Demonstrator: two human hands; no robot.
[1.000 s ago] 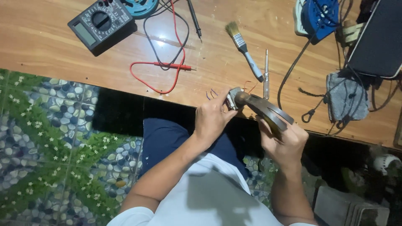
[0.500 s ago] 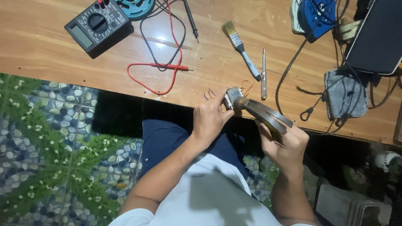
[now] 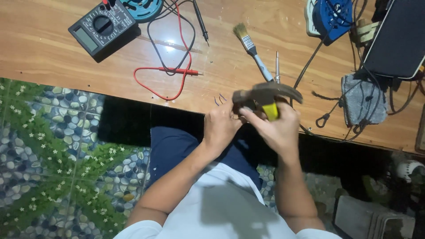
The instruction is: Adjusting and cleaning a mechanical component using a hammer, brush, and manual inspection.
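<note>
My right hand grips a claw hammer with a yellow handle; its dark metal head is blurred and lies crosswise just above the wooden table's front edge. My left hand is closed around a small part that sits under the hammer head at the table edge; the part itself is hidden by my fingers and the hammer. Both hands touch each other over my lap.
On the wooden table lie a black multimeter with red and black leads, a small paintbrush, a thin screwdriver, a blue device, a grey cloth pouch and a dark tablet. Patterned floor lies left.
The hammer has swung from a slanted position at the right to crosswise over the table edge. My left hand has shifted slightly right, still on the small part.
</note>
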